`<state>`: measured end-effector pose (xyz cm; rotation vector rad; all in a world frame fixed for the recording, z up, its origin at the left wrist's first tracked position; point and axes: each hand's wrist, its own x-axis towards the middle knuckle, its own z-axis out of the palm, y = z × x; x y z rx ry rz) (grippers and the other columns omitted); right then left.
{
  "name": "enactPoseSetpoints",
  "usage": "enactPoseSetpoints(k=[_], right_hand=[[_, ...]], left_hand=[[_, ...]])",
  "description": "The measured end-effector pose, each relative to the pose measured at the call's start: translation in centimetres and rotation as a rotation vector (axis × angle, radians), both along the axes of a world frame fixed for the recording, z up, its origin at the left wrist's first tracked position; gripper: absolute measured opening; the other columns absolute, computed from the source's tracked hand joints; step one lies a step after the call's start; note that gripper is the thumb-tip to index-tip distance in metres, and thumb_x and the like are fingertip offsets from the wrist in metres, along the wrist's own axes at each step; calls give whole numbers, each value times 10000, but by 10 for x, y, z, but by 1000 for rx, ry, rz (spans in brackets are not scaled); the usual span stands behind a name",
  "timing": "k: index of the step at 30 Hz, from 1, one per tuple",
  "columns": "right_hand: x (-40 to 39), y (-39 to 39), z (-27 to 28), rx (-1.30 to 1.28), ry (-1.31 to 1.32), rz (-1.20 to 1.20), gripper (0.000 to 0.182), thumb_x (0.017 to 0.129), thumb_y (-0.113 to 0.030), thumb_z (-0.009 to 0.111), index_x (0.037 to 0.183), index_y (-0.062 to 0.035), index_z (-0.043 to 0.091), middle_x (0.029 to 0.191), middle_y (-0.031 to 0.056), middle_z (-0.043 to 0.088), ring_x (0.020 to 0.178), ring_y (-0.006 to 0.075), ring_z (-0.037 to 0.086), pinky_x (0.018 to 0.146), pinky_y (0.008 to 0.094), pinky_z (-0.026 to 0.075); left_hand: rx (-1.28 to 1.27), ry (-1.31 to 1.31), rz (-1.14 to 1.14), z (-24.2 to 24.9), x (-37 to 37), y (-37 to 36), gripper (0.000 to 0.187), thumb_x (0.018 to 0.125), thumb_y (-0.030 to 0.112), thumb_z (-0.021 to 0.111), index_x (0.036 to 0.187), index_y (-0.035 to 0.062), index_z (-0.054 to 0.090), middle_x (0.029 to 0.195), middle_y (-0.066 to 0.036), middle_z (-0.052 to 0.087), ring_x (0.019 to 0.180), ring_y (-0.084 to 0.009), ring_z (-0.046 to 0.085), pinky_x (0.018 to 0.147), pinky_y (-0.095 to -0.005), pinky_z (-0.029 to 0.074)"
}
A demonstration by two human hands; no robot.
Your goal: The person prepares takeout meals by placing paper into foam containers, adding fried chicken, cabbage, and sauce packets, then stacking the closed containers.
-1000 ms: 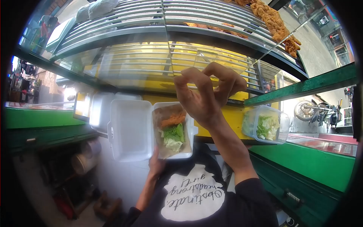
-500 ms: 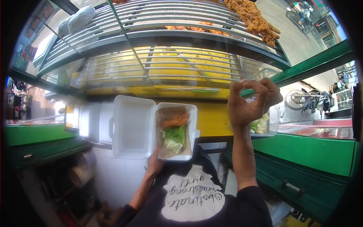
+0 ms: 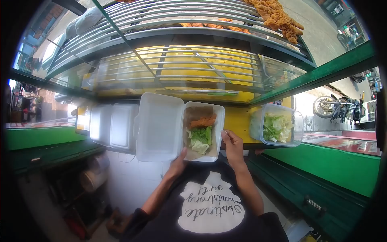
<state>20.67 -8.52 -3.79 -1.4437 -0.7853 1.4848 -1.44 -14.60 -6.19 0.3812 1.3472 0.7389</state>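
Observation:
An unfolded white foam takeaway box [image 3: 159, 127] lies in front of me, lid to the left. Its right half is lined with brown paper [image 3: 192, 114] and holds a piece of fried chicken [image 3: 202, 121] above green and pale lettuce [image 3: 200, 139]. My left hand [image 3: 177, 162] grips the box at its near edge, close to the hinge; some of its fingers are hidden underneath. At the right rim, my right hand [image 3: 232, 144] pinches the box's edge between thumb and fingers.
A clear plastic tub of lettuce [image 3: 278, 127] stands to the right on the yellow counter [image 3: 238, 121]. Closed foam boxes [image 3: 111, 125] sit at the left. Beyond the glass, a metal rack [image 3: 181, 36] bears fried chicken pieces [image 3: 278, 20]. Green frame bars [image 3: 314, 74] border the stall.
My right hand has come down from above the lettuce tub to the box's right rim. The box appears farther right in view, with my left hand still on it.

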Motion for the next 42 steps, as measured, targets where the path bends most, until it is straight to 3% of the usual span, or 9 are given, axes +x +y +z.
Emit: enactPoseSetpoints(k=[2,8,11,13,14,17,24,35,42], right_hand=[[1,0,-19,-16,7,-15,224,958,-185,626,1047,16,666,815,-48,608,720,30,502,659,178,402],[3,5,-24,-45,13,90,203,944,-169,642,1026,15,673,793,-2,635,646,60,545,594,209,445],[4,7,-29,-35,7,99,208,942,-159,643,1042,22,669,802,25,646,646,82,580,589,230,477],[1,8,-22,-35,45,90,227,962,-169,618,1043,40,656,825,29,648,679,79,590,618,219,495],[1,5,-25,-31,47,90,227,962,-169,618,1043,40,656,825,29,648,679,79,590,618,219,495],[4,3,-28,-38,68,97,252,982,-190,587,1068,37,653,831,34,650,683,85,599,625,225,505],[0,3,-21,-5,152,4,281,1000,-215,553,1106,29,644,879,40,659,708,83,616,639,237,520],[1,8,-20,-63,291,67,197,967,-115,596,1098,29,622,908,46,670,729,80,631,670,256,550],[-5,15,-28,58,116,-3,405,961,-160,608,1305,28,507,1075,103,646,957,134,620,851,266,498]], left_hand=[[95,307,-272,-19,-11,-1,630,907,416,659,1303,-49,506,1230,-157,567,1122,-214,527,978,-322,419],[268,501,-761,45,-67,23,477,889,196,692,1262,-49,523,1184,-138,598,1060,-206,584,903,-322,478],[642,676,-592,-33,-120,2,443,917,146,637,1298,-33,497,1195,-122,597,1050,-202,598,888,-327,500],[580,215,-63,-46,-128,10,434,923,144,614,1308,-15,494,1198,-102,598,1064,-212,596,902,-338,505],[678,-3,-85,-58,-133,16,469,945,185,585,1358,-1,465,1265,-110,567,1138,-231,556,973,-354,465],[639,270,-168,-7,-74,57,623,970,258,538,1490,20,291,1410,-176,449,1284,-243,438,1077,-371,349],[496,539,-276,35,1,87,932,774,283,786,1503,59,250,1384,-248,464,1233,-372,518,1019,-451,449],[552,614,-273,35,-1,84,909,760,325,791,1493,104,301,1356,-250,480,1179,-385,550,971,-470,489],[593,605,-341,27,-1,82,835,792,340,774,1482,135,351,1331,-242,527,1183,-366,562,962,-475,501]])
